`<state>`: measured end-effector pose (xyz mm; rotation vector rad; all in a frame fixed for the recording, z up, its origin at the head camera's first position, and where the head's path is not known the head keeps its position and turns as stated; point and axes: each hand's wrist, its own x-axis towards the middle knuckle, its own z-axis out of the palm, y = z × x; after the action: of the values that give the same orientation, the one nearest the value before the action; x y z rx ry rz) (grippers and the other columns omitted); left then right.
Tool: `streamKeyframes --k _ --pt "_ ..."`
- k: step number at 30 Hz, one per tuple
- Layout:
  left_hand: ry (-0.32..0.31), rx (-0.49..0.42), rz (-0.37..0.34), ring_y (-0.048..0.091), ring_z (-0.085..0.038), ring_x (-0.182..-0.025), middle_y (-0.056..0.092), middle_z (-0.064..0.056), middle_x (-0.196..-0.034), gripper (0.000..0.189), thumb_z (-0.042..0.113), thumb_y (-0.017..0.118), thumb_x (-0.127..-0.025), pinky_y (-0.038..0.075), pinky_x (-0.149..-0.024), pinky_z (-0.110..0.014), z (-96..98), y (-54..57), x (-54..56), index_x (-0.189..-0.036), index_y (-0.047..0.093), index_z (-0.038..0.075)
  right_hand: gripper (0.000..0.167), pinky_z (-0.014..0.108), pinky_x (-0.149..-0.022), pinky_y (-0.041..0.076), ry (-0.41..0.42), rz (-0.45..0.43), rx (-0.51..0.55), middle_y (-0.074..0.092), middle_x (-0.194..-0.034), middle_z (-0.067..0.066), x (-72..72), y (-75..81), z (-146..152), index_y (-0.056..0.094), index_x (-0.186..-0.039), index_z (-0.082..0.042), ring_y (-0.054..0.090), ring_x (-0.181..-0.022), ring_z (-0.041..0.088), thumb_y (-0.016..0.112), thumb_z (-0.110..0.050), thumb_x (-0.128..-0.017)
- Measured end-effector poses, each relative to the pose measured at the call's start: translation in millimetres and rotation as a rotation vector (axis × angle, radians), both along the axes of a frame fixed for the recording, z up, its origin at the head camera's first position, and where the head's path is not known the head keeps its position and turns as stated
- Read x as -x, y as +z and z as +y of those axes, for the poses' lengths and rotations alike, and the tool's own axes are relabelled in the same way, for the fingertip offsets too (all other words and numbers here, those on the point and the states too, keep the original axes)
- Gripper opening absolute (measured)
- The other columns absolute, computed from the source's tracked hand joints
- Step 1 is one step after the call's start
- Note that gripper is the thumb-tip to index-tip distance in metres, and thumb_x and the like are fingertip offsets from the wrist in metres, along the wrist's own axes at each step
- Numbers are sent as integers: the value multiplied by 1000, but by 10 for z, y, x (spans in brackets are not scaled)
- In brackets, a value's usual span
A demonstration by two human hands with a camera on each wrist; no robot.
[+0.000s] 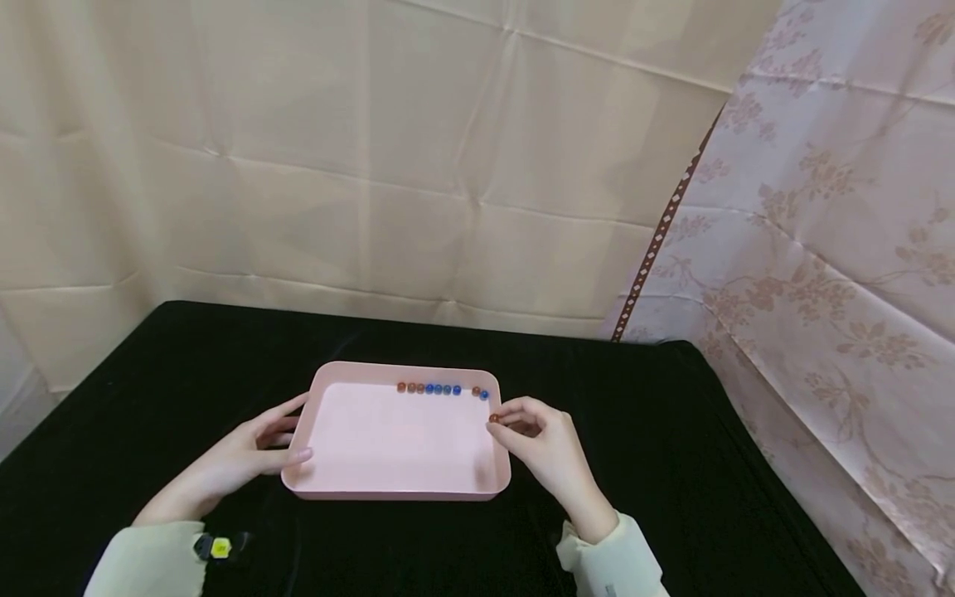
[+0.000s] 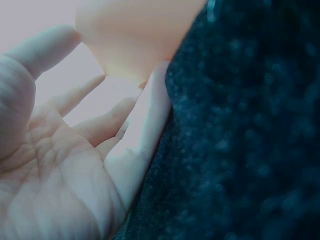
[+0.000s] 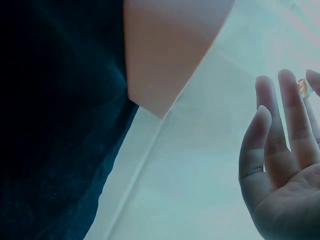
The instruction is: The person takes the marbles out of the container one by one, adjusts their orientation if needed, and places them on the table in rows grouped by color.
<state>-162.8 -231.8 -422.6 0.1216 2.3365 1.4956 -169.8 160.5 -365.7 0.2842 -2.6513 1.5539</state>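
A pink rectangular tray [image 1: 395, 439] lies on a black cloth. My left hand [image 1: 227, 464] grips its left end, thumb over the rim and the other fingers along the outer side. Above the tray's right rim, my right hand [image 1: 550, 452] pinches a brown-orange marble [image 1: 495, 419] between thumb and fingertips; this glassy marble [image 3: 303, 88] also shows in the right wrist view. Along the tray's far wall runs a row of three brown marbles [image 1: 411, 388] followed by several blue marbles [image 1: 448, 390]. Past a gap, one brown marble [image 1: 476, 390] sits beside one blue marble [image 1: 484, 395] near the far right corner.
The black cloth [image 1: 313, 547] covers the table around the tray. Behind the table hangs a cream curtain [image 1: 298, 166], with a floral curtain [image 1: 836, 249] on the right side.
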Motion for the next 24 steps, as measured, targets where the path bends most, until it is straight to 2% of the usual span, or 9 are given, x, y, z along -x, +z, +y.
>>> streamKeyframes --k 10,24 --pt "3 3 -4 42 -43 -132 33 -29 -153 85 34 66 -94 49 -96 -58 1 12 -4 -160 15 16 10 23 -77 56 49 4 49 77 -90 0 -95 20 -43 73 -95 -15 70 -82 10 76 -16 -86" --pt "5 -1 0 45 -41 -132 36 -29 -152 86 35 67 -94 50 -96 -55 7 6 1 -160 15 16 11 23 -74 56 174 27 14 77 -90 3 -215 25 -165 72 -94 -12 68 -78 7 75 -21 -88"
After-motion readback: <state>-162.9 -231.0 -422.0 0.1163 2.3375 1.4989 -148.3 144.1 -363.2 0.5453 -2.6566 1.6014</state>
